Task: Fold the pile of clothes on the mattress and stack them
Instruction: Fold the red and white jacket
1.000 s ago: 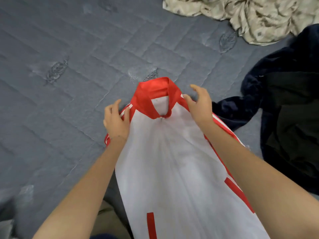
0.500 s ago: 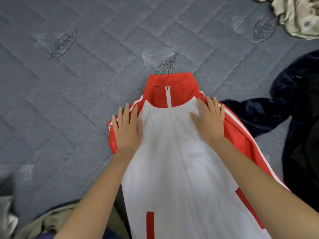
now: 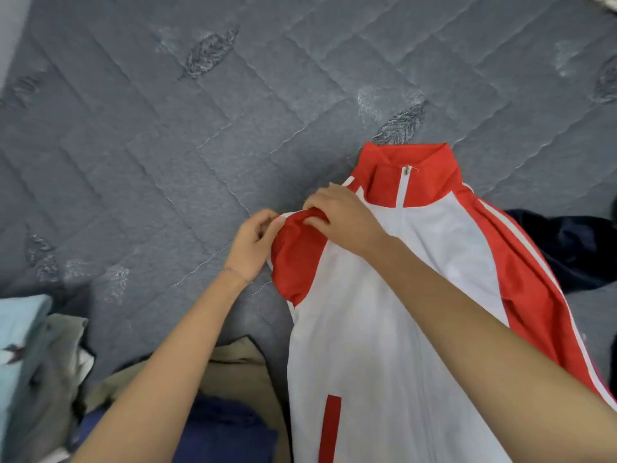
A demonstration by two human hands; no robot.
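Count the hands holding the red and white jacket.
2. The left hand pinches the red shoulder of the jacket at its outer edge; the right hand grips the same fold, nearer the collar.

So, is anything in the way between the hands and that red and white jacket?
Nothing visible. The left hand and the right hand both pinch the jacket at its red shoulder, and it lies front up on the mattress.

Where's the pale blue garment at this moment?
The pale blue garment sits at the head view's lower-left edge, against grey-beige clothes, well left of the left hand.
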